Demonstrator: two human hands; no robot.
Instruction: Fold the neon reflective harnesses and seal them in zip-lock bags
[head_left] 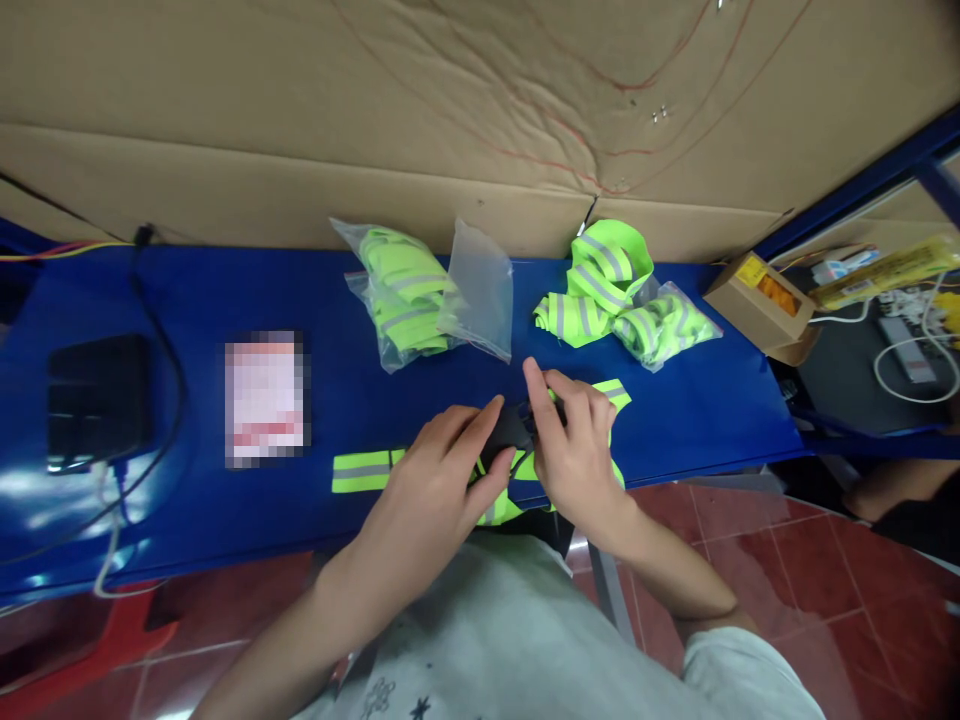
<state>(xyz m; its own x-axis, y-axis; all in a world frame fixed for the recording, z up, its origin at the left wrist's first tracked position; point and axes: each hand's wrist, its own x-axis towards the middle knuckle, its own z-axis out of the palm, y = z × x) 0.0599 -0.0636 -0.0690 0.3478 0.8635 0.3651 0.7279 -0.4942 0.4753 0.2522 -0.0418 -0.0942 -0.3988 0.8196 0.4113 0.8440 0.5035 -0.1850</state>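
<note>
Near the front edge of the blue tabletop (697,415), the fingers of the left hand (439,470) and the right hand (581,455) are pinching a black piece (507,434), with yellow-green reflective strap (363,473) around it.

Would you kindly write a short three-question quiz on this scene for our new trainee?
1. What colour is the piece at the fingers of the left hand?
2. True or false: the cardboard box is farther right than the right hand.
3. Which thing lies right beside the stuffed bag at the back of the table?
A) a red cup
B) a flat clear bag
C) a hammer

Key: 1. Black. 2. True. 3. B.
</note>
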